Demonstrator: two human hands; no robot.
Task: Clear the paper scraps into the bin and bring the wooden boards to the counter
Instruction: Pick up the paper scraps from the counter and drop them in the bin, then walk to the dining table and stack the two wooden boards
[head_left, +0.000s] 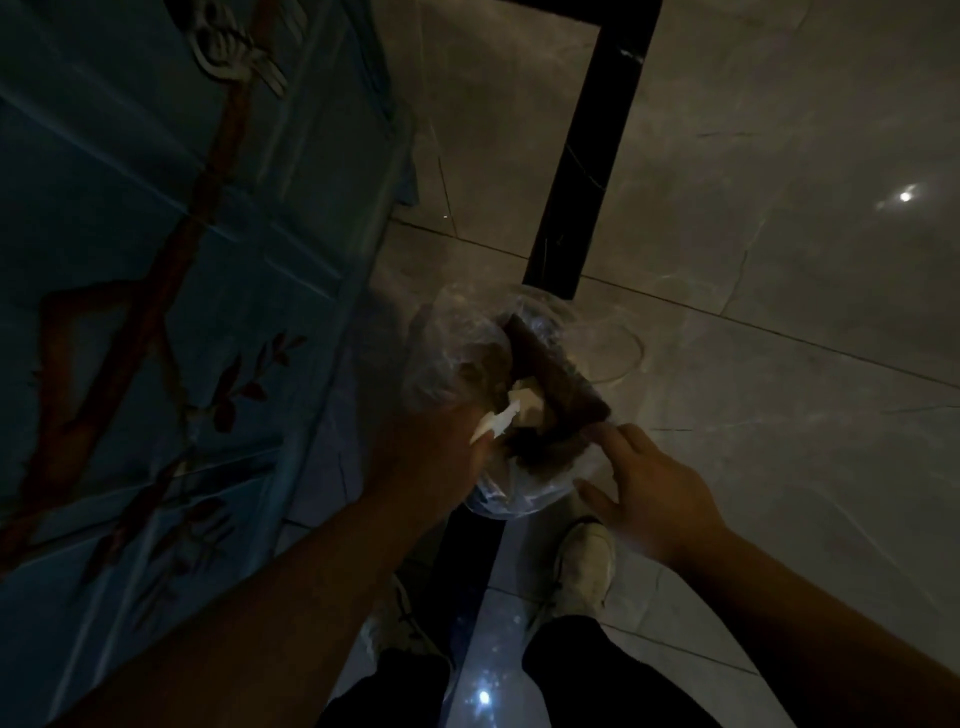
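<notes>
Over the lined bin, the left hand pinches white scraps at its fingertips to drop them in, while the right hand, fingers spread, steadies the rim beside it.

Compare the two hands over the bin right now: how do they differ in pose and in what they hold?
The left hand is closed on a white paper scrap above the bin's mouth; the right hand holds nothing. The left hand is curled and in shadow; the right hand is open, fingers spread, and better lit. The left hand hangs over the bin's near-left edge, the right hand at its right rim. Both are bare and reach down toward the clear-lined bin.
</notes>
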